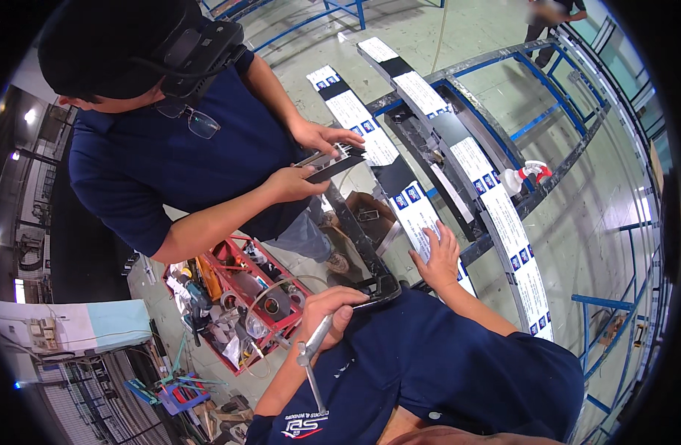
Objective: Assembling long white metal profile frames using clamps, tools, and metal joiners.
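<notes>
My left hand is closed around what looks like a screw clamp, with a silver T-bar handle hanging down in front of my shirt. Its black end lies by the near corner of the dark stand; whether it grips there I cannot tell. With fingers spread, my right hand lies on a long profile covered in white and blue protective film. Across from me, a co-worker holds a short black profile piece with a slotted end in both hands.
A second film-covered profile runs alongside, near a spray bottle with a red trigger. Blue-edged racks stand beyond. On the floor at left, a red tool crate holds a drill and loose tools. Another person stands far right.
</notes>
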The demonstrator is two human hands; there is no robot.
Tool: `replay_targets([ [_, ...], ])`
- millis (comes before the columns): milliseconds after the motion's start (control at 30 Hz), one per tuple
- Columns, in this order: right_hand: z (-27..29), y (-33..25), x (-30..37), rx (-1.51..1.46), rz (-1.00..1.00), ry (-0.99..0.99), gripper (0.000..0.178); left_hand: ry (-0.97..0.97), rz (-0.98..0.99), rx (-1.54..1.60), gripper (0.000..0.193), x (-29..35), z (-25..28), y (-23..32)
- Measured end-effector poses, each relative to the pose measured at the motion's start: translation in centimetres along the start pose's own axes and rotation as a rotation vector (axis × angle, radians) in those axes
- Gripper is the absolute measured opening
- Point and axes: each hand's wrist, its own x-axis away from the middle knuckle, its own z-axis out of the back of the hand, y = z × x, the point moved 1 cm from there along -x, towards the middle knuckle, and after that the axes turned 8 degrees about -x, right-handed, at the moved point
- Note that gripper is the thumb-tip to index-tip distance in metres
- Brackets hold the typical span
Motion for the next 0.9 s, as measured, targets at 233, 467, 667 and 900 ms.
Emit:
replay_targets([
  [233,0.4,0.2,0.8,0.004,-0.008,-0.006,0.073,0.005,-0.059,-0.015,0.049,0.0,0.1,0.3],
  [467,1.7,-0.4,1.5,0.019,-0.007,0.016,0.072,-0.026,0.012,0.031,0.053,0.3,0.0,0.4],
  [667,1.8,-0.3,1.1,0.009,-0.009,-0.003,0.070,-0.029,0.029,0.050,0.056,-0.3,-0.2,0.4],
  [900,1.6,-0.2,0.8,0.009,-0.004,0.006,0.069,0.000,0.014,0.049,0.058,-0.5,-0.3,0.3],
])
